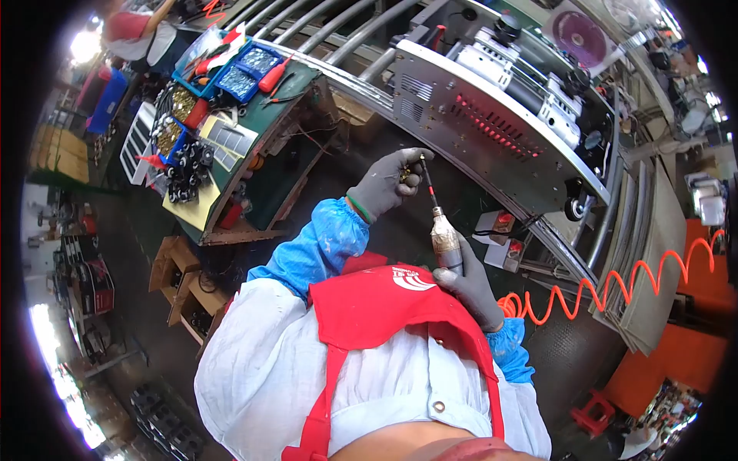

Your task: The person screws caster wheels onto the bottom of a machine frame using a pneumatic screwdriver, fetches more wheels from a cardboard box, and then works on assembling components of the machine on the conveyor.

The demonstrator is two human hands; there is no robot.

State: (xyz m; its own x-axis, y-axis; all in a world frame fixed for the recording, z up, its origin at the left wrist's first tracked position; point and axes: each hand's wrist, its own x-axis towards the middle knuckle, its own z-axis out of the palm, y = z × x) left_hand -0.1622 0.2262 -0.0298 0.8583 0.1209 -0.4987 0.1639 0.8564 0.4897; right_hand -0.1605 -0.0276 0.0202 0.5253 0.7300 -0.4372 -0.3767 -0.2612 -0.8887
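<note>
left hand (380, 189): fingers curled round brassy pieces (405, 176), index at bit (427, 178), likely guiding it | right hand (473, 288): fingers wrapped round screwdriver (444, 237), likely steadying

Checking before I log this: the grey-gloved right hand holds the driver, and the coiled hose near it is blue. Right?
Not quite: the coiled hose is orange, not blue, as the head view shows. The grey-gloved right hand does hold the driver.

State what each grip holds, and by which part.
The right grip holds the power screwdriver by its rear body. The left grip has small brassy pieces; their held part is unclear.
</note>
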